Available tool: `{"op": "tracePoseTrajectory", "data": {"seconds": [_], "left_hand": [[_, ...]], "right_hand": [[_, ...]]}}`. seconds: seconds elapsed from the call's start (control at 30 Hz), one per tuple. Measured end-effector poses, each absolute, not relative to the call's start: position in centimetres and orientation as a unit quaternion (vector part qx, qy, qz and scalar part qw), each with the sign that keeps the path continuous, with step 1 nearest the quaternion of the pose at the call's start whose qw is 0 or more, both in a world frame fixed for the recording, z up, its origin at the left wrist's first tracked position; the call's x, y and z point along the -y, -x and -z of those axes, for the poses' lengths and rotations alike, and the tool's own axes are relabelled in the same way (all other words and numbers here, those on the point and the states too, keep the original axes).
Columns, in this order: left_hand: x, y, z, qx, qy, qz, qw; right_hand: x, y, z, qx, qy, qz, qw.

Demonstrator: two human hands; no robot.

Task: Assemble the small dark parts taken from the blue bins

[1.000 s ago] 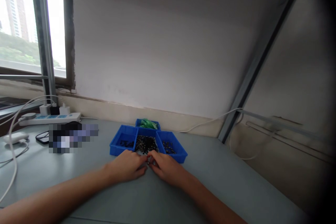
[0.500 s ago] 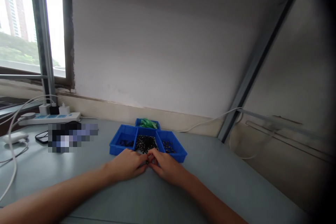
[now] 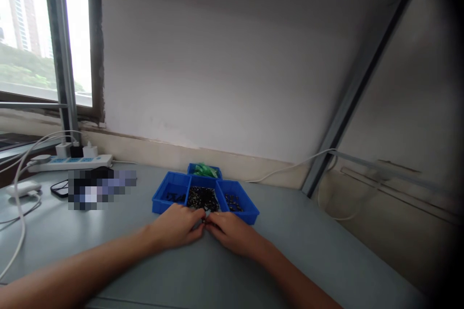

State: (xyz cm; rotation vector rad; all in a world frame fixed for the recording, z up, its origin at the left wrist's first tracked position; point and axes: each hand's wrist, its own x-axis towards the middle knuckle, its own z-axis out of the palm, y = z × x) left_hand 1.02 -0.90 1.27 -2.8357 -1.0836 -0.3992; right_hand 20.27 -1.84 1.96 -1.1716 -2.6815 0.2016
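Observation:
My left hand and my right hand meet fingertip to fingertip just in front of the blue bins. Both are closed in a pinch around a tiny dark piece, too small and too covered to name. Behind them, the middle blue bin holds a heap of small black and shiny parts. In the left blue bin lie a few dark pieces. Small metallic-looking parts lie in the right blue bin, close to my right hand's knuckles.
A smaller blue bin at the back holds green plastic. At left are a white power strip with plugs and cables, a white adapter and a blurred-out item. A metal post stands at right.
The fingers of my right hand have shifted, its index finger dropping lower against the left fingertips. My left hand stays almost in place. The bins have not moved.

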Motion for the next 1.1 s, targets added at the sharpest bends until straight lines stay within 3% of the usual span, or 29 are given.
{"op": "tracePoseTrajectory", "data": {"seconds": [1.1], "left_hand": [[0.92,-0.96,-1.36,0.319,0.936,0.140,0.057]], "right_hand": [[1.87,-20.31,-2.11,0.909,0.402,-0.042,0.103]]}}
